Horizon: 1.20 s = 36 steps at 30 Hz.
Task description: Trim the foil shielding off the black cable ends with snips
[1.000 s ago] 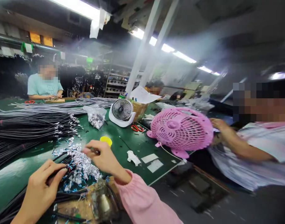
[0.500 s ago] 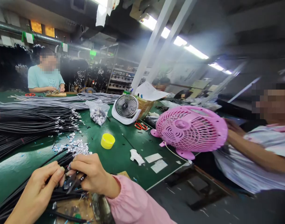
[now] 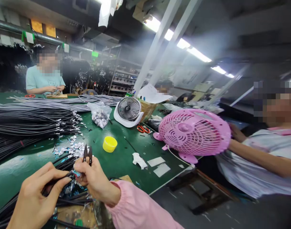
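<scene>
My left hand (image 3: 39,194) pinches a black cable (image 3: 70,174) close to its end, thumb and forefinger pressed together. In my right hand (image 3: 97,179) is a pair of thread snips (image 3: 87,154), its dark blades pointing up and slightly apart. The right thumb and fingers meet the cable's end, where small blue and white bits of wire show; exactly what they pinch is partly hidden. More black cables (image 3: 75,201) lie under and around both hands, over a brown board (image 3: 72,214). Just beyond is a heap of silvery and white scraps (image 3: 75,148).
Bundled black cables (image 3: 33,122) and grey cables (image 3: 40,104) cover the left. On the green table are a yellow ring (image 3: 109,144), a bag of scraps (image 3: 100,114), a white fan (image 3: 128,109), orange scissors (image 3: 142,128) and a pink fan (image 3: 193,132). A person (image 3: 262,152) sits at right, another (image 3: 45,79) opposite.
The snips' blades have turned from pointing down at the cable end to pointing up. My right fingers have come to the cable end, and my left hand has shifted slightly.
</scene>
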Each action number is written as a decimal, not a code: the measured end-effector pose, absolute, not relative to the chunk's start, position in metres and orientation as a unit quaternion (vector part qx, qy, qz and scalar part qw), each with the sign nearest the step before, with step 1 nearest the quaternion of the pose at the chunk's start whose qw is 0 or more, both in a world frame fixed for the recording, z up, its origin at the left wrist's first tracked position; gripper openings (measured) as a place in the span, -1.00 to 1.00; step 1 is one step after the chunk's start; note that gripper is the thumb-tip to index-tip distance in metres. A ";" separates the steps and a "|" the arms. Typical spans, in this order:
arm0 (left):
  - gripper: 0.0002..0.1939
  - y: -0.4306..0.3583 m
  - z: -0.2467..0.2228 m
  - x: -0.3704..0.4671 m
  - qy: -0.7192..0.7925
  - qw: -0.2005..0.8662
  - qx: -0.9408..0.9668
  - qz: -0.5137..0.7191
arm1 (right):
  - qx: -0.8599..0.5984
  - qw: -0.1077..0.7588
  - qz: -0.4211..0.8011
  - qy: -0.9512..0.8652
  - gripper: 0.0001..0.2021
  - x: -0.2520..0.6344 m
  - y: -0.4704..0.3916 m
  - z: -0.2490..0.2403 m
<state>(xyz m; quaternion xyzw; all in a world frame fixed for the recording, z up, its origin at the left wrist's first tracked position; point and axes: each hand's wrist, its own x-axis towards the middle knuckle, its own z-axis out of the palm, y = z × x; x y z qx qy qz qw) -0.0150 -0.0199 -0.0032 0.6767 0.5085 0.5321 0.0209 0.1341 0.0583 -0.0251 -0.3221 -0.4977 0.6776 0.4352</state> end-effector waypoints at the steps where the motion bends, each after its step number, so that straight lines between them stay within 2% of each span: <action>1: -0.84 -0.020 -0.002 -0.015 0.507 0.014 0.677 0.533 | -0.323 0.465 0.673 -0.475 -0.70 0.136 0.062 -0.020; 3: -0.85 -0.021 0.002 -0.015 0.505 0.000 0.674 0.538 | -0.325 0.517 0.652 -0.450 -0.63 0.141 0.070 -0.009; 6: -0.83 -0.021 0.007 -0.015 0.511 -0.002 0.660 0.551 | -0.355 0.554 0.610 -0.443 -0.61 0.145 0.075 0.004; 11: -0.68 -0.016 0.008 -0.014 0.521 0.004 0.668 0.531 | -0.286 0.388 0.533 -0.695 -0.68 0.140 0.063 0.007; 14: -0.58 -0.015 0.012 -0.013 0.508 0.004 0.690 0.516 | -0.250 0.340 0.561 -0.712 -0.69 0.140 0.060 0.003; 18: -0.48 -0.016 0.017 -0.013 0.499 0.080 0.711 0.489 | -0.299 0.286 0.606 -0.679 -0.66 0.140 0.060 -0.005; 22: -0.50 -0.015 0.011 -0.013 0.493 0.116 0.715 0.482 | -0.276 0.347 0.497 -0.746 -0.66 0.139 0.055 -0.006; 26: -0.61 -0.015 -0.002 -0.010 0.532 0.057 0.688 0.490 | -0.218 0.483 0.220 -0.819 -0.72 0.143 0.057 -0.004; 28: -0.63 -0.015 -0.002 -0.009 0.538 0.047 0.680 0.496 | -0.231 0.530 0.126 -0.806 -0.74 0.147 0.064 -0.003; 32: -0.57 -0.015 0.008 -0.011 0.534 0.067 0.668 0.514 | -0.353 0.608 0.128 -0.700 -0.74 0.154 0.076 0.002; 36: -0.56 -0.016 0.004 -0.014 0.551 0.093 0.639 0.529 | -0.285 0.563 0.229 -0.741 -0.86 0.149 0.070 0.005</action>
